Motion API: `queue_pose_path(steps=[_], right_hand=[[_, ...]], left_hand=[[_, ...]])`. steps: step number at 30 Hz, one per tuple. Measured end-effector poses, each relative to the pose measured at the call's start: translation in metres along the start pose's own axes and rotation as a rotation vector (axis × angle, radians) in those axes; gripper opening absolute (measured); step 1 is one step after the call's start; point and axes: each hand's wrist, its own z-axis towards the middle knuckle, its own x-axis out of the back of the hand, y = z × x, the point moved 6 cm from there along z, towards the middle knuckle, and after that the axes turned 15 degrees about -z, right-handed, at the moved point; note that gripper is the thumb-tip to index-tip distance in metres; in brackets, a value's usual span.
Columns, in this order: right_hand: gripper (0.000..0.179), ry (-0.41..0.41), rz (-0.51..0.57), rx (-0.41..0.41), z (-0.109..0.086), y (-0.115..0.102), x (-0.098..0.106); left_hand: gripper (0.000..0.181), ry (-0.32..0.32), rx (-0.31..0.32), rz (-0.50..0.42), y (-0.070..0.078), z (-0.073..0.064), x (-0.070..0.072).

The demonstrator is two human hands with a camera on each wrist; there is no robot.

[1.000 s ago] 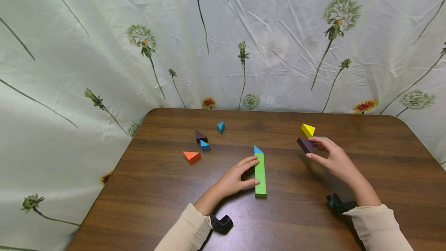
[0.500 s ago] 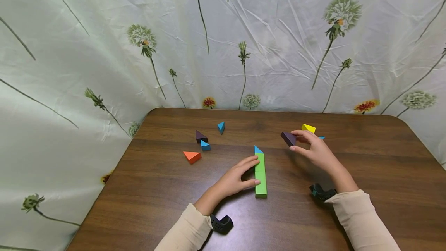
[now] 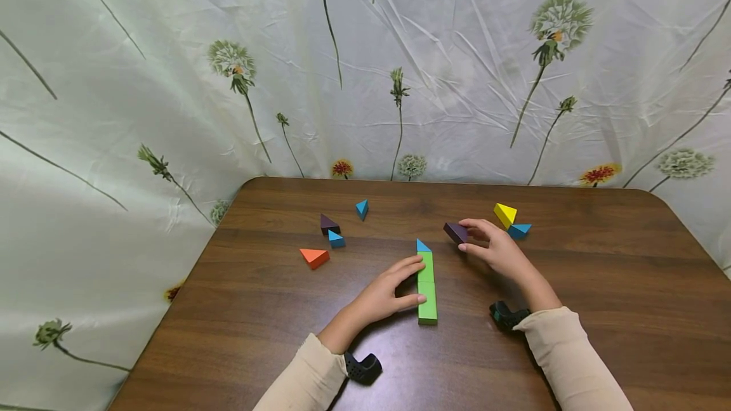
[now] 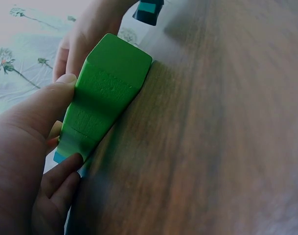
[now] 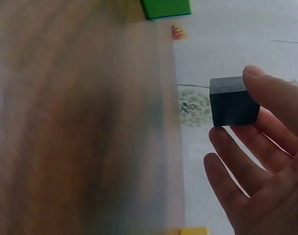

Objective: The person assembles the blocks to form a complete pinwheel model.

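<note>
Hands (image 3: 378,297) (image 3: 501,254) touch green blocks (image 3: 429,289), purple block (image 3: 455,233); only head view shows orange block (image 3: 315,257).

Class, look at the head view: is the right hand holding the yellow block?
No, the right hand pinches a dark purple block, while the yellow block lies on the table.

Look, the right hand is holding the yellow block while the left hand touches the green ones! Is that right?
No: the head view shows the right hand holding a dark purple block, not yellow. The left hand does touch the green blocks.
</note>
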Motion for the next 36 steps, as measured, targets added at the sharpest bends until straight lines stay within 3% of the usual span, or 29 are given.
queue_pose_path(steps=[20,30,36], right_hand=[[0.047,-0.082,0.011,-0.002,0.002,0.004,-0.031],[0.056,-0.085,0.052,-0.003,0.003,0.003,-0.032],[0.048,-0.083,0.088,0.005,0.002,0.003,-0.031]], left_hand=[[0.060,-0.002,-0.005,-0.005,-0.002,0.001,-0.002],[0.060,0.005,0.007,-0.010,-0.004,0.001,-0.001],[0.061,0.000,0.008,-0.002,-0.003,0.001,-0.001]])
